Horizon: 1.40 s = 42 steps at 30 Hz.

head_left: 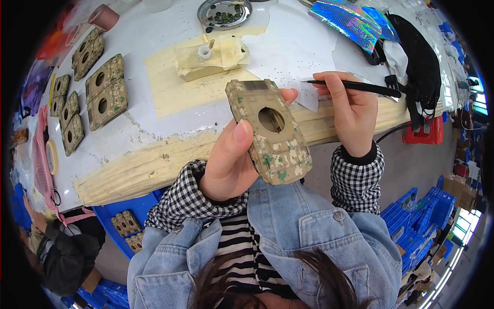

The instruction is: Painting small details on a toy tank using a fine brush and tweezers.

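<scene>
My left hand [229, 157] is closed around a camouflage model tank hull [280, 147], held tilted over the table's near edge. A round hole in its top faces up, and a dark panel sits at its far end. My right hand [350, 108] pinches slim black tweezers [368, 87], their fine tip pointing left. That tip is over the white sheet, apart from the hull. Beyond the hull stands a block wrapped in yellowish tape [213, 67], with a small white cup [205, 51] and a stick on top. Tiny dark specks are scattered on the sheet nearby.
More camouflage hulls [107, 92] lie at the left. A clear dish [225, 14] of dark green pieces is at the back. Shiny holographic bags [350, 23] and a black bag [417, 62] lie at the right. Padding [139, 167] lines the table's edge; a blue crate [110, 216] is below.
</scene>
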### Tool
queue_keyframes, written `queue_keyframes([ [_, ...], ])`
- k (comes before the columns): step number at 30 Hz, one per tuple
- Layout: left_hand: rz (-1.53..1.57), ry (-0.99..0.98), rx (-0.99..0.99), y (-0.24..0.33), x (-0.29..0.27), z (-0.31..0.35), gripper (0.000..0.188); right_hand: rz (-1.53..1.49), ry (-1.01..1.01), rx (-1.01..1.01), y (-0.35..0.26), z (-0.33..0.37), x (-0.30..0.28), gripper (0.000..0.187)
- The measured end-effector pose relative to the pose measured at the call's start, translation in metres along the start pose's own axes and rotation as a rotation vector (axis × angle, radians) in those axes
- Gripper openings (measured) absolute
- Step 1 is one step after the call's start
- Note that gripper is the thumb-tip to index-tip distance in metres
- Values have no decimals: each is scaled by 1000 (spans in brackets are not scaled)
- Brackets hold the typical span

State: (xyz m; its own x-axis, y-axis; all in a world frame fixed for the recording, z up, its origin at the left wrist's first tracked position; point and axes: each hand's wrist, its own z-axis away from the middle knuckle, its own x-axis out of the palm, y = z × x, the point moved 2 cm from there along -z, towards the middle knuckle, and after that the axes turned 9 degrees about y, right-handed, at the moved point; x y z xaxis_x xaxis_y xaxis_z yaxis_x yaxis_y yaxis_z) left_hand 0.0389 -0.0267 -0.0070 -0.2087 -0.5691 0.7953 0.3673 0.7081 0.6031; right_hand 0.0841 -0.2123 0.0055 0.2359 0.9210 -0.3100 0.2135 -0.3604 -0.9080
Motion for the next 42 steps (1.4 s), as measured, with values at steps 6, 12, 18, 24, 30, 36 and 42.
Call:
queue_keyframes([
  [6,-2,-4,-3,0,-1,0,69,0,13,0,3,0,-1,23],
  [12,-11,-16,3,0,-1,0,68,-17,44,-3,3,0,-2,23],
  [18,-20,-29,18,-1,0,-1,66,-43,48,6,1,0,-6,24],
  [24,128,18,23,-3,-2,2,62,-111,11,-33,-23,-1,-12,25],
  [30,329,75,-40,2,6,5,61,-129,-119,-177,-62,3,-16,31],
  [36,403,43,-96,12,6,14,57,-284,-317,-177,-90,6,-3,25],
  [42,465,40,-88,14,2,21,54,-334,-454,-230,-101,11,14,20],
])
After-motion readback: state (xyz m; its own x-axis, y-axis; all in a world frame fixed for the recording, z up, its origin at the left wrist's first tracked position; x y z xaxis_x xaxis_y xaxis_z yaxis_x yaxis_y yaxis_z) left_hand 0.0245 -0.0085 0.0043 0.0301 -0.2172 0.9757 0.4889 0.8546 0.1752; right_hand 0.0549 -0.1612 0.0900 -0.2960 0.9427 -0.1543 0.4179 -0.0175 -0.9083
